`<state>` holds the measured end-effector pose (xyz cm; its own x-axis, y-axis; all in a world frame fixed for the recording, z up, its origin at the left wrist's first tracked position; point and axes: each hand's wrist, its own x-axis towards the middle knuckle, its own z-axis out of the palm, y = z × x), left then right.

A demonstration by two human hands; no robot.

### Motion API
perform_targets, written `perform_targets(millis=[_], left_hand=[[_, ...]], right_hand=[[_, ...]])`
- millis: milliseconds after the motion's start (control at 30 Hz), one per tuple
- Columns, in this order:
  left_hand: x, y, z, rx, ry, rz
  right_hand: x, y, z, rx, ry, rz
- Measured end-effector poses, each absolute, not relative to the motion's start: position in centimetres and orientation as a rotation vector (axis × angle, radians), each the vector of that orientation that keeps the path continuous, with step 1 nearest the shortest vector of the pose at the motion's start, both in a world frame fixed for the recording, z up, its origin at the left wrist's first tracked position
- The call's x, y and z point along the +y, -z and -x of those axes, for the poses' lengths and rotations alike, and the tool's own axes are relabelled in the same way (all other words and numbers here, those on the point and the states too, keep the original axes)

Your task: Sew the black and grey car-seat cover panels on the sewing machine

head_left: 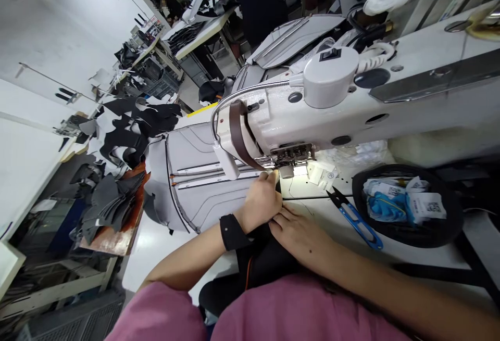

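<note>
Under the needle area of a white sewing machine (269, 122), my left hand (262, 201) is closed on black fabric (269, 255), its fingertips close to the lit presser foot. A black band circles that wrist. Just to the right and lower, my right hand (291, 229) rests on the same fabric, with its fingers close together and partly hidden behind the left hand. The black fabric hangs over the table's front edge towards my lap. A grey panel with zipper-like strips (211, 195) lies flat to the left of my hands.
Blue thread snips (357, 224) lie right of my hands, beside a black round tray (406, 242) of blue and white packets. Dark cut pieces (117, 200) are stacked at left on a brown board (127, 239). Another person (255, 5) stands beyond the machine.
</note>
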<state>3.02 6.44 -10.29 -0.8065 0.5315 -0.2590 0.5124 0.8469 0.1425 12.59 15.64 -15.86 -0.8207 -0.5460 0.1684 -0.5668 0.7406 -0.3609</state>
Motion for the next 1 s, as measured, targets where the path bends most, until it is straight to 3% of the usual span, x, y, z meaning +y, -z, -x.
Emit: perform_targets(millis=[167,300,1000], left_hand=[[4.4,9.0,-4.1,2.671,-0.121,-0.809],[3.4,8.2,-4.6,2.621,0.015,-0.817],[5.7,11.5,-0.7,2.746,0.050,-0.989]], right_hand=[[17.1,14.0,-13.5,-2.820,-0.540,-0.905],[18.4,12.8,-13.2,-2.979,-0.708,-1.070],[19.3,15.3,-8.7,-2.860,-0.850,-0.839]])
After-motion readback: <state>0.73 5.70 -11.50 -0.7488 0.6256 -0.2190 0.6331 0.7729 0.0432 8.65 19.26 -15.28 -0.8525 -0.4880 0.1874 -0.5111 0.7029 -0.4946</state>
